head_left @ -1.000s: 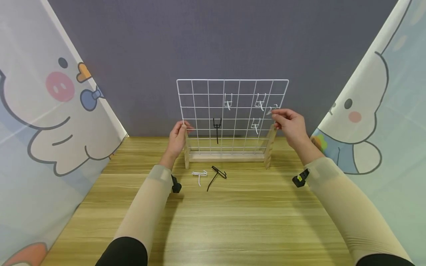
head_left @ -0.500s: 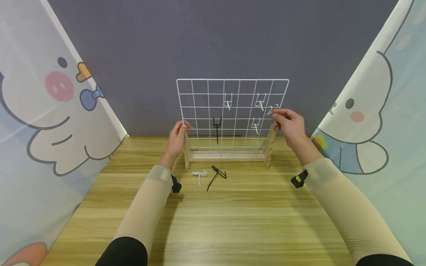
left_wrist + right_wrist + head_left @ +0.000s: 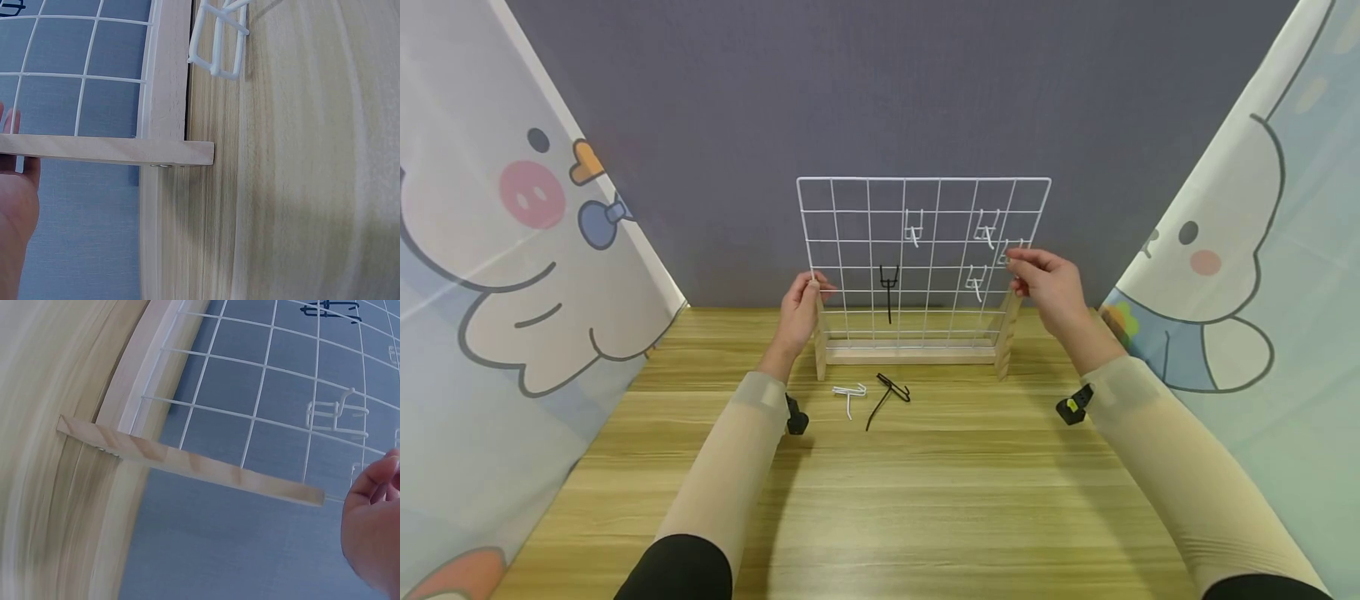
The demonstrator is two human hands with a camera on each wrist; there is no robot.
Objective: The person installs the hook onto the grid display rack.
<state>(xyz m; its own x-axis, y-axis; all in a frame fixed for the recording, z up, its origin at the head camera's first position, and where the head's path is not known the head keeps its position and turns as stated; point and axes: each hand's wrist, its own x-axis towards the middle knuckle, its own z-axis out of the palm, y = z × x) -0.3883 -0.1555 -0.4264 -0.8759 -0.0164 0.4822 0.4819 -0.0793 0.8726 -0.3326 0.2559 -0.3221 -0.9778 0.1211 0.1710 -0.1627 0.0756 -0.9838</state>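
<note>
A white wire grid panel (image 3: 850,242) stands upright in a wooden base (image 3: 910,357) with two side posts. My left hand (image 3: 800,312) grips the panel's left edge at the top of the left post. At the right edge, my right hand (image 3: 1052,283) pinches a white wire hook (image 3: 1003,257), whose prongs overlap the grid; its front part is hidden by the fingers. White hooks hang on the grid at upper middle (image 3: 913,229), upper right (image 3: 987,229) and below that (image 3: 976,282). A black hook (image 3: 889,287) hangs left of centre.
On the wooden table (image 3: 925,500), in front of the base, lie a white hook (image 3: 850,393) and a black hook (image 3: 889,396). A grey partition (image 3: 737,167) rises behind the grid, with cartoon-printed sheets on both sides.
My right hand has shifted slightly left and down, and the white hook in it has dropped and now sits against the grid wires. The left hand keeps its place.
</note>
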